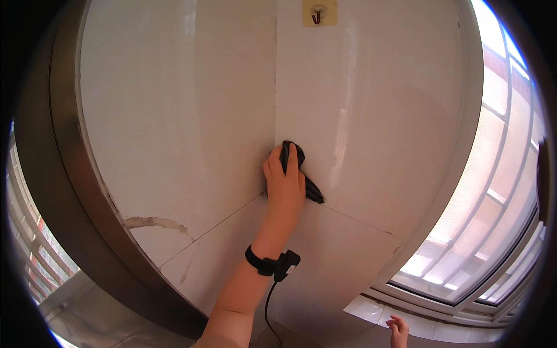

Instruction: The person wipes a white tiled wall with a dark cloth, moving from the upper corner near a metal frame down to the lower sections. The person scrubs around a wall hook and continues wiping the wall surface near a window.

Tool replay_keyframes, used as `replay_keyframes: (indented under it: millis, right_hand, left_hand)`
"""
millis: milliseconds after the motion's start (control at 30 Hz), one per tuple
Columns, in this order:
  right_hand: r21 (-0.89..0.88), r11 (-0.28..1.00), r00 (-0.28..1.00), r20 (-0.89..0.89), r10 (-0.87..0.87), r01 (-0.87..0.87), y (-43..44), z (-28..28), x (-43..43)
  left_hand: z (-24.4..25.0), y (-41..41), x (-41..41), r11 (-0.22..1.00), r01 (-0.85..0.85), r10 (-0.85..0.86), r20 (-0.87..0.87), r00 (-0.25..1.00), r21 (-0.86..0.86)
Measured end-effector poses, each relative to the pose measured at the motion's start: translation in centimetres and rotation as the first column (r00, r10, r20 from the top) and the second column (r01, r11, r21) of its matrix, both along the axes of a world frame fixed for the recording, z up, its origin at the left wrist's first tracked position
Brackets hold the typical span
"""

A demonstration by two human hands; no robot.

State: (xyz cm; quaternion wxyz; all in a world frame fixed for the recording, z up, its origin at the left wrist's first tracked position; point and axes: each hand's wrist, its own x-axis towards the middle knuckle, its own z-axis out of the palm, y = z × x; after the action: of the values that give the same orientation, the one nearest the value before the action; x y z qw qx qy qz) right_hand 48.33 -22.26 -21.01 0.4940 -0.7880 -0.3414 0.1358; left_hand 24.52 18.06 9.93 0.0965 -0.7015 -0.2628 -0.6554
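Observation:
A crumpled black cloth [313, 189] is bunched under my left hand [285, 174], which presses it against the corner where two glossy white wall panels meet. My fingers spread over the cloth, and part of it trails out to the lower right. Around my left wrist is a black strap with a small black device [287, 265], and a cable runs down from it. At the bottom edge, near the window ledge, my right hand [397, 329] shows small, with its fingers partly bent and apart and nothing visible in it.
A hook on a yellow adhesive pad [320, 13] is fixed to the right wall panel [391, 108]. On the far right stands a barred sliding window [478, 195] above a white tiled ledge [417, 322]. A dark metal frame [65, 174] curves along the left. The left panel has a damaged streak [156, 222].

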Motion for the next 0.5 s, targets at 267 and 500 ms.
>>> replay_keyframes:
  millis: [267,500]
  right_hand:
    - [0.039,0.999,1.0,-0.019,-0.006,0.007,0.3,1.2,-0.8]
    - [0.028,1.0,0.999,0.034,0.004,-0.005,-0.7,0.3,-0.9]
  left_hand:
    - [5.1,0.4,0.4,0.992,-0.127,0.126,0.044,0.991,0.012]
    - [0.4,0.4,0.7,0.999,-0.036,0.035,0.058,0.998,0.01]
